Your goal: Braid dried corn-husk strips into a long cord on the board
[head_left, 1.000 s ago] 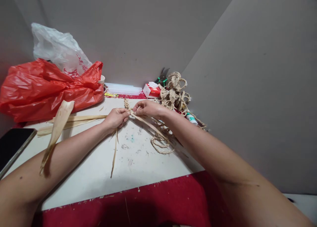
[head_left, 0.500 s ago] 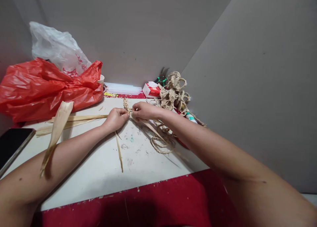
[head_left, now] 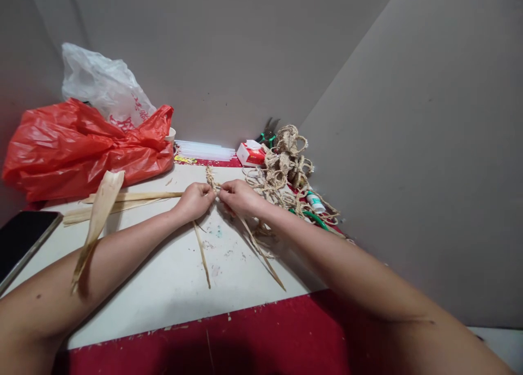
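Observation:
A short braid of dry plant fibre [head_left: 210, 175] lies on the white board [head_left: 163, 288], its near end between my hands. My left hand [head_left: 198, 199] pinches that end from the left, fingers closed. Just to its right, my right hand [head_left: 239, 197] is closed on the fibre too, its fingertips almost touching the left ones. One narrow strip [head_left: 202, 255] hangs below my left hand, and another strip [head_left: 263, 255] trails from under my right hand toward the board's near edge. A wide dry husk [head_left: 100, 217] rests across my left forearm.
Left are a red plastic bag [head_left: 81, 151], a white bag [head_left: 104, 83] and a phone [head_left: 26, 241]. Behind stand clear sticks [head_left: 206, 150] and a tissue pack [head_left: 250, 153]. Coiled braided cord [head_left: 286, 162], green-handled pliers [head_left: 267, 135] and a small bottle [head_left: 315, 201] sit right, near the grey wall.
My right hand has moved slightly down and right, and the strip from it now points toward the near edge. The view has shifted a little; my left hand keeps its pinch.

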{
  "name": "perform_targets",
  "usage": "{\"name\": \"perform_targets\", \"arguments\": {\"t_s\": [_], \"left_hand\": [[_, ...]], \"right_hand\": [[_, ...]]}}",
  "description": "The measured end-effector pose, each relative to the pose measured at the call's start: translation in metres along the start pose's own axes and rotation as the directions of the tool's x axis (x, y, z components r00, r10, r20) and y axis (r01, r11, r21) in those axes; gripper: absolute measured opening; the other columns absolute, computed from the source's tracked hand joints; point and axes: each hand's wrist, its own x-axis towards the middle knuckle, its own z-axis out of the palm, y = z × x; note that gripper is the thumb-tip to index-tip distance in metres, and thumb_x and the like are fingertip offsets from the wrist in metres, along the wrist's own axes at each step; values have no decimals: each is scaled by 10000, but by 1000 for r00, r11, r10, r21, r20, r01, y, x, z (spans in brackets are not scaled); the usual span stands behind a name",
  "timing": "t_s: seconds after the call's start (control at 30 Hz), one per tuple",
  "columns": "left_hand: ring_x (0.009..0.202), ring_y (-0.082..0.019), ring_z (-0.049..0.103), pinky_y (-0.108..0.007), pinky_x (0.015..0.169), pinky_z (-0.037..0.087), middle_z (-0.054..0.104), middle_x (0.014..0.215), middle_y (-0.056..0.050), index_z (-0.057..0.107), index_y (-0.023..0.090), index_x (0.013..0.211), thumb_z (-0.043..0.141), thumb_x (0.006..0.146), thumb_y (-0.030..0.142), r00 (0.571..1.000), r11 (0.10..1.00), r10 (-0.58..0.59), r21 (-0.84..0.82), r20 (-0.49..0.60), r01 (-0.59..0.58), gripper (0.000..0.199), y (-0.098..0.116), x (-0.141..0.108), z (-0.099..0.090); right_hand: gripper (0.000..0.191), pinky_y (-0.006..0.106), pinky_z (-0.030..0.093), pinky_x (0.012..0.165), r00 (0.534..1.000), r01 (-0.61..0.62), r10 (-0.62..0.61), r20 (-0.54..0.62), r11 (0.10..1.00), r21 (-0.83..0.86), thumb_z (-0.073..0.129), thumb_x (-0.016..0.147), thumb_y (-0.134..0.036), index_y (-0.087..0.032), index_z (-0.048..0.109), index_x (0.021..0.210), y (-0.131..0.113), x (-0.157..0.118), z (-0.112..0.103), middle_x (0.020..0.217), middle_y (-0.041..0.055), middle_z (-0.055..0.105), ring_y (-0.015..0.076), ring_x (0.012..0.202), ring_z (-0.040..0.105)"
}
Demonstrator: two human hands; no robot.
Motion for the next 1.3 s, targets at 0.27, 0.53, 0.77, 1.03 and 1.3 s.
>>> {"name": "perform_targets", "arguments": {"t_s": [0.27,0.53,0.77,1.03,1.3], "left_hand": [[317,-47,229,-215,365,139,342,367,68,467,175,540,482,728,199,954,881,-206,-384,218,278,190,13,-4,-2],[322,-31,219,-210,360,110,294,385,78,400,176,496,559,708,228,941,811,-275,-478,199,338,270,18,-5,-3],[293,-36,231,-213,347,121,341,336,76,492,157,512,565,733,242,935,845,-331,-402,125,353,249,13,-4,-1],[399,-60,456,-198,429,336,606,537,-24,554,120,505,634,698,283,951,824,-260,-474,170,310,265,11,-1,-5],[331,-47,360,-190,384,235,489,396,20,536,129,525,616,711,266,934,786,-263,-507,242,353,245,11,-1,-9]], "right_hand": [[249,241,409,582,973,17,-100,-209,930,-366,410,845,-256,-154,617,751,-1,-10,16,725,101,684,172,629,610],[283,318,447,661,977,-5,-142,-158,729,-684,354,872,-169,-111,608,982,-18,-20,26,871,182,688,276,804,660],[338,327,428,595,981,77,-185,-63,662,-745,297,891,-138,-53,571,1069,-18,-33,44,807,184,678,280,730,654],[397,245,321,589,858,33,-283,-428,863,-504,341,923,-395,-161,623,771,-17,-41,-12,690,64,629,141,604,527],[321,194,284,467,998,26,-32,49,992,124,401,885,-345,-128,595,751,-1,-6,-6,568,-11,541,69,442,380]]}}
